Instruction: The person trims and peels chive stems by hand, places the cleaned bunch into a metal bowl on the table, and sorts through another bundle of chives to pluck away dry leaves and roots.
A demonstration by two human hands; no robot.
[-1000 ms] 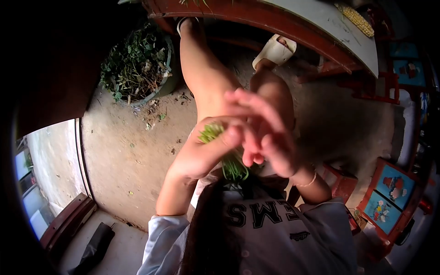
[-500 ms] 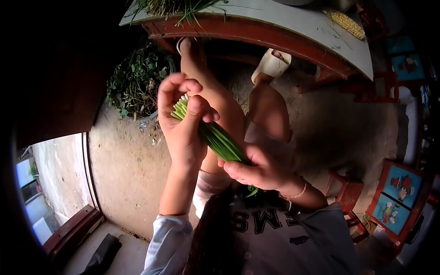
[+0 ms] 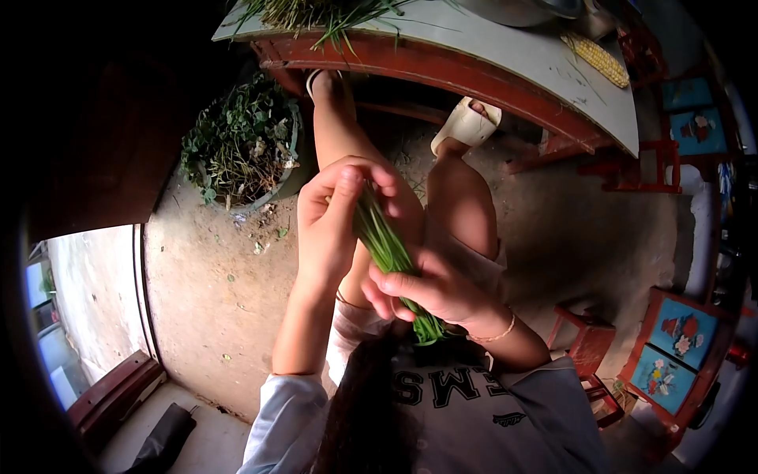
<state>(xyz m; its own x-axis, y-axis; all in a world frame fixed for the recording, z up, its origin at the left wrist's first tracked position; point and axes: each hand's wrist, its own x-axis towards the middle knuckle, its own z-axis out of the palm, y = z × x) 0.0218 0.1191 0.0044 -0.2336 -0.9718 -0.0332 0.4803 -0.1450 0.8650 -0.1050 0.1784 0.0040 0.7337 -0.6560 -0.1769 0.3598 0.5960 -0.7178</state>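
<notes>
Bare, dirt-flecked floor (image 3: 209, 296) fills most of the middle. White-topped table (image 3: 521, 47) with a red edge runs across the top, cut off by the frame. Person's pale lettered shirt (image 3: 466, 419) takes up the bottom; both legs (image 3: 462, 197) stretch forward, feet at the table's edge. Tub (image 3: 295, 146) of dark leaves (image 3: 237, 134) stands on the floor, left of the legs. Red furniture with blue painted panels (image 3: 659, 375) sits at far right, red stool (image 3: 588, 340) just beside it. Green bunch (image 3: 383, 241) of long thin stalks is in front of the shirt, over the lap, slanting from upper left to lower right, leafy tips near the shirt. Left hand (image 3: 343, 205) curls around its upper end, hiding the tip; right hand (image 3: 422, 288) clamps the lower half, thumb on top. Hands are apart, a stretch of bunch showing between. Heap of loose greens (image 3: 308, 12) lies on the table, top left, partly out of frame. Metal bowl (image 3: 521, 9) is also cut off, near the corn cob (image 3: 596, 59). White slipper (image 3: 467, 126) on the right foot. Thin bracelet (image 3: 497, 332) on the right wrist.
</notes>
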